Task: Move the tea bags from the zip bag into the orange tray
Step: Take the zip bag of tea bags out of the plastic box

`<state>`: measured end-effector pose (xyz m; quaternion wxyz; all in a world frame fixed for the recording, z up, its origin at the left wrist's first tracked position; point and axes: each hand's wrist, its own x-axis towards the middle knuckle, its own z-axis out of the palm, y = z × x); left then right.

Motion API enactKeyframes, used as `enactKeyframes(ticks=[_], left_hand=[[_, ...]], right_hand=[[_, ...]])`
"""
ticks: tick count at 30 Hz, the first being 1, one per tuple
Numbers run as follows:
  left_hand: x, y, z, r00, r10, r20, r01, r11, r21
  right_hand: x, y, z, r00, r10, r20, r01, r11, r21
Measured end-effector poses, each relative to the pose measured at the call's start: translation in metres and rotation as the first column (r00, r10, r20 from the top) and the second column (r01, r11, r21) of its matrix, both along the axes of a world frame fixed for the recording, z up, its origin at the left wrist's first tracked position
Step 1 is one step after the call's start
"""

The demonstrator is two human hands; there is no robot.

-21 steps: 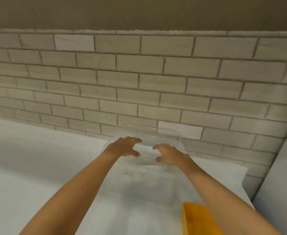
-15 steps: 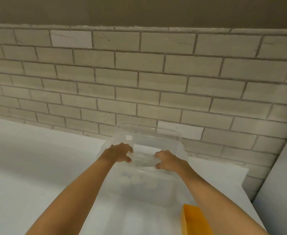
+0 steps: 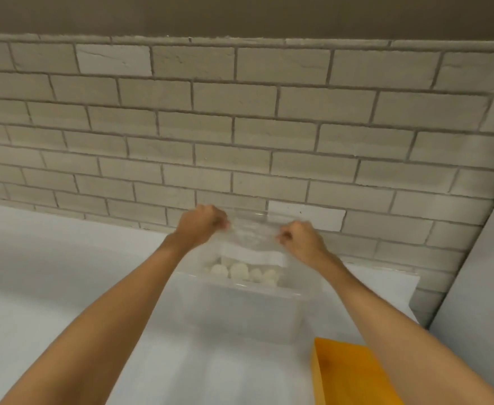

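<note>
Nearest me, the tray [image 3: 348,372] lies well below my right grip. Farther out, the tea bags [image 3: 240,271] hang just below and between both grips. Farthest, my left hand [image 3: 202,225] and right hand [image 3: 300,236] each pinch the zip bag's [image 3: 251,238] top edge.

Even soft light, slight blur, wide-angle bowing

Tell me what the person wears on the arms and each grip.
The left forearm and right forearm are bare to the frame's edge: no sleeves, watch or bracelet. The left grip and right grip are ungloved; no rings show.
</note>
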<state>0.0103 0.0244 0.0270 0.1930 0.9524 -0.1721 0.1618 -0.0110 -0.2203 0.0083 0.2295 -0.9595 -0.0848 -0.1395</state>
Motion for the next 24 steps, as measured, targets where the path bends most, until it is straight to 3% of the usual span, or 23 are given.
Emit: enactKeyframes(ticks=[8,12,18,24], left_hand=[[-0.045,0.002,0.107,0.957,-0.153,0.246,0.220,0.936,-0.275],[-0.083,0.002,0.125,0.944,-0.167,0.285,0.256,0.914,-0.315],[-0.146,0.015,0.092,0.944,-0.260,0.204,0.316,0.889,-0.330],[-0.191,0.026,0.009,0.951,-0.304,-0.046,0.260,0.874,-0.410]], right_hand=[[-0.055,-0.011,0.107,0.947,0.089,0.308,-0.143,0.977,0.158],[-0.098,-0.011,0.128,0.910,0.106,0.400,-0.179,0.972,0.150],[-0.159,-0.009,0.105,0.928,0.185,0.322,-0.241,0.960,0.143],[-0.202,-0.002,0.013,0.978,0.178,0.109,-0.201,0.942,0.268]])
